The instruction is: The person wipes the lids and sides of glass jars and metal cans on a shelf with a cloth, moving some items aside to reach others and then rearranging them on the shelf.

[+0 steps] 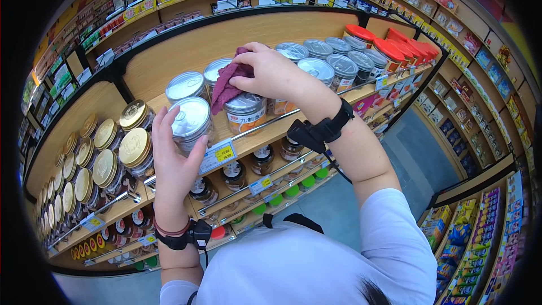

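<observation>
My right hand (264, 70) pinches a maroon cloth (226, 87) between thumb and fingers. The cloth hangs over the edge of a clear-lidded plastic jar (247, 116) with a printed label and orange contents. My left hand (175, 152) is spread, thumb and fingers apart, in front of a silver-lidded jar (191, 116); whether it touches the jar's side is hard to tell. Behind these stand another silver-lidded jar (185, 86) and one partly hidden by the cloth (216, 67). All rest on the wooden top shelf (228, 146).
Gold-lidded jars (105, 167) fill the shelf on the left. More clear-lidded jars (317, 70) and red-lidded tubs (387, 51) stand to the right. A metal rail (271, 123) with price tags (218, 155) runs along the front edge. Lower shelves hold dark jars (233, 173).
</observation>
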The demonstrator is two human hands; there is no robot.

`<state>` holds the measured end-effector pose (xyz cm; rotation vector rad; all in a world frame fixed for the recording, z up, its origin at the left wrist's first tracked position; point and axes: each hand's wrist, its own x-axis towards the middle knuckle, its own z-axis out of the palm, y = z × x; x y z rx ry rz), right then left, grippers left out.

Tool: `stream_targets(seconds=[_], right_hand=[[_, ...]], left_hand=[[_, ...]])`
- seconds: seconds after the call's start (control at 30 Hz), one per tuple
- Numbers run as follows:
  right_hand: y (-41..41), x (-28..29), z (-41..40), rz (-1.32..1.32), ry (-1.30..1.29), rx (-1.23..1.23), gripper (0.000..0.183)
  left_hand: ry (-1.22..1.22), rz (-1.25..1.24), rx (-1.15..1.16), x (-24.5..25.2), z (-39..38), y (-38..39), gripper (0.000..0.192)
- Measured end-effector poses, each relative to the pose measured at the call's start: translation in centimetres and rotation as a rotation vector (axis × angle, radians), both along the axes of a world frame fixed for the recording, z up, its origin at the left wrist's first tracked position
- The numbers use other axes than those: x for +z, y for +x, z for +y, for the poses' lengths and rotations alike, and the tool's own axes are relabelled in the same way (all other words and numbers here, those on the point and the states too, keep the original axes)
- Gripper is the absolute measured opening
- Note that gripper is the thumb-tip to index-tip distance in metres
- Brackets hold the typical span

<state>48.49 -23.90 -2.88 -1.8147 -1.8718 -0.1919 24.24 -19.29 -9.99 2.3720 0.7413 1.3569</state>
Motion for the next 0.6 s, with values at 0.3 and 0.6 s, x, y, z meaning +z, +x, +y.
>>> stream_targets(seconds=[0.3, 0.6], right_hand=[[1.3, 2.5, 0.6, 0.202, -0.148, -0.038, 0.029], [8.9, 3.0, -1.2, 1.488, -0.067, 0.669, 0.044]], left_hand=[[-0.164, -0.042, -0.002, 0.3, 0.3, 0.5, 0.070], [-0.275, -0.102, 0.060, 1.0, -0.5, 1.1, 0.097]])
